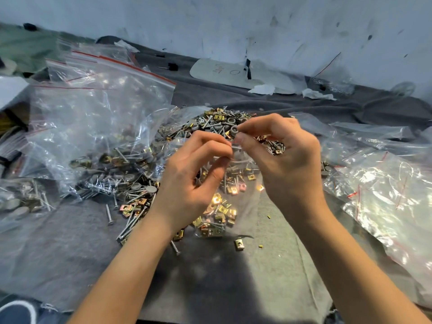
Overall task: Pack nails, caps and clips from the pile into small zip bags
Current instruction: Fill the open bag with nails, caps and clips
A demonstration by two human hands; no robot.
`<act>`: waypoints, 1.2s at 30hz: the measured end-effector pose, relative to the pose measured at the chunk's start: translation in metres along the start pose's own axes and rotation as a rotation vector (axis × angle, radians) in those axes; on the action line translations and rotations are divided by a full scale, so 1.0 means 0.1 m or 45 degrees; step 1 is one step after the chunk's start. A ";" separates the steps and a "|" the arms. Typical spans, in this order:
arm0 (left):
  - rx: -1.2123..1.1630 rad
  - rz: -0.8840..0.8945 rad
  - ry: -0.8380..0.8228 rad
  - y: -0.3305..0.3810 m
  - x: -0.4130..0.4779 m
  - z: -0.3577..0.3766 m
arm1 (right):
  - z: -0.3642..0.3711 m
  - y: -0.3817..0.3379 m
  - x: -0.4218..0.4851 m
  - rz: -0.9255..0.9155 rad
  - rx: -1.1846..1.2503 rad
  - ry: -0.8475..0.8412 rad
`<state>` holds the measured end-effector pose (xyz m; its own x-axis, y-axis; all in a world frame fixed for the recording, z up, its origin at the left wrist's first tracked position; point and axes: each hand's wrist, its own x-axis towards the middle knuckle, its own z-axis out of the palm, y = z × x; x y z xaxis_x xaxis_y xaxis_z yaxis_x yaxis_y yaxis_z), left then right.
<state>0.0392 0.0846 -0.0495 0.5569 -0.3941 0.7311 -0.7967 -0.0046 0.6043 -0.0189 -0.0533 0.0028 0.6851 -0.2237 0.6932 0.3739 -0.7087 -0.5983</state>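
A small clear zip bag (236, 183) hangs between my hands above the grey cloth, holding nails and several brass clips low inside. My left hand (194, 174) pinches its top edge on the left. Pinching the same edge on the right is my right hand (282, 155), thumb against forefinger. Behind and beneath the bag lies the loose pile (210, 127) of nails, grey caps and brass clips. Single nails (109, 213) and a stray clip (239, 243) lie near the front.
Large clear zip bags with red seals (98, 108) are heaped at the left, some holding hardware. More plastic bags (383, 190) lie at the right. A white board (236, 74) and paper scraps rest against the back wall. Grey cloth (222, 284) covers the surface.
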 end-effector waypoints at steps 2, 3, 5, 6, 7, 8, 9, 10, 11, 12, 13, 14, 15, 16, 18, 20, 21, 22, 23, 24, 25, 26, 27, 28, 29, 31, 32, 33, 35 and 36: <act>-0.008 0.004 0.000 0.01 0.00 0.00 | -0.01 0.01 0.00 0.060 0.048 -0.041; -0.004 0.003 0.001 0.01 0.00 0.00 | -0.01 0.01 -0.01 0.083 0.083 -0.052; 0.004 0.006 0.008 0.01 0.00 -0.01 | 0.02 -0.01 -0.02 0.111 0.143 -0.052; 0.003 0.005 0.009 0.01 0.00 -0.01 | 0.04 -0.02 -0.03 0.118 0.161 -0.041; -0.003 0.000 0.009 0.01 0.00 -0.01 | 0.07 -0.03 -0.04 0.127 0.174 -0.029; -0.013 -0.009 0.009 0.01 0.00 -0.01 | 0.09 -0.03 -0.05 0.135 0.179 -0.017; -0.027 -0.018 0.009 0.00 0.00 -0.01 | 0.11 -0.04 -0.06 0.134 0.163 -0.003; -0.040 -0.027 0.013 0.00 0.00 -0.01 | 0.12 -0.04 -0.06 0.123 0.128 0.013; -0.046 -0.031 0.019 0.01 0.00 -0.01 | 0.12 -0.04 -0.07 0.115 0.092 0.026; -0.039 -0.029 0.028 0.00 0.00 -0.01 | 0.11 -0.03 -0.06 0.120 0.072 0.039; -0.026 -0.024 0.037 0.00 0.00 -0.02 | 0.11 -0.02 -0.06 0.134 0.075 0.051; -0.017 -0.024 0.043 0.00 0.00 -0.02 | 0.09 -0.01 -0.05 0.150 0.088 0.064; -0.016 -0.028 0.044 0.00 0.00 -0.02 | 0.08 0.00 -0.04 0.159 0.104 0.080; -0.018 -0.031 0.044 0.01 0.00 -0.02 | 0.06 0.01 -0.03 0.163 0.117 0.100; -0.020 -0.031 0.042 0.02 0.00 -0.02 | 0.03 0.05 0.00 0.166 0.127 0.146; -0.009 -0.031 0.046 0.01 0.00 -0.02 | -0.01 0.13 0.03 0.201 0.104 0.186; -0.006 -0.034 0.051 0.01 0.00 -0.03 | -0.02 0.18 0.05 0.234 0.074 0.191; -0.008 -0.039 0.058 0.01 0.00 -0.04 | -0.04 0.25 0.06 0.281 0.030 0.171; -0.011 -0.043 0.064 0.00 0.00 -0.05 | -0.05 0.33 0.07 0.346 -0.025 0.105; -0.010 -0.049 0.071 -0.01 0.00 -0.05 | -0.05 0.41 0.08 0.423 -0.092 -0.011; -0.008 -0.058 0.075 -0.02 0.01 -0.06 | -0.05 0.50 0.07 0.505 -0.172 -0.164; -0.007 -0.070 0.076 -0.02 0.01 -0.07 | -0.03 0.57 0.04 0.575 -0.253 -0.324; -0.007 -0.082 0.078 -0.03 0.01 -0.07 | 0.00 0.65 0.00 0.623 -0.320 -0.457; -0.006 -0.088 0.080 -0.03 0.01 -0.08 | 0.04 0.71 -0.05 0.648 -0.378 -0.554; -0.005 -0.087 0.084 -0.04 0.01 -0.08 | 0.09 0.72 -0.09 0.656 -0.409 -0.609; 0.003 -0.077 0.093 -0.05 0.01 -0.08 | 0.19 0.72 -0.15 0.656 -0.347 -0.612; 0.008 -0.072 0.095 -0.05 0.02 -0.09 | 0.24 0.69 -0.17 0.635 -0.276 -0.598; 0.015 -0.069 0.097 -0.06 0.02 -0.09 | 0.30 0.66 -0.18 0.578 -0.233 -0.598; 0.021 -0.062 0.099 -0.07 0.02 -0.09 | 0.37 0.63 -0.20 0.411 -0.302 -0.649; 0.022 -0.061 0.097 -0.07 0.02 -0.09 | 0.40 0.62 -0.21 0.340 -0.385 -0.679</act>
<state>0.0481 0.0920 -0.0494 0.6100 -0.3220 0.7241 -0.7725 -0.0381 0.6338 0.0145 -0.0658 -0.0653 0.9741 -0.1111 0.1968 0.0102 -0.8484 -0.5292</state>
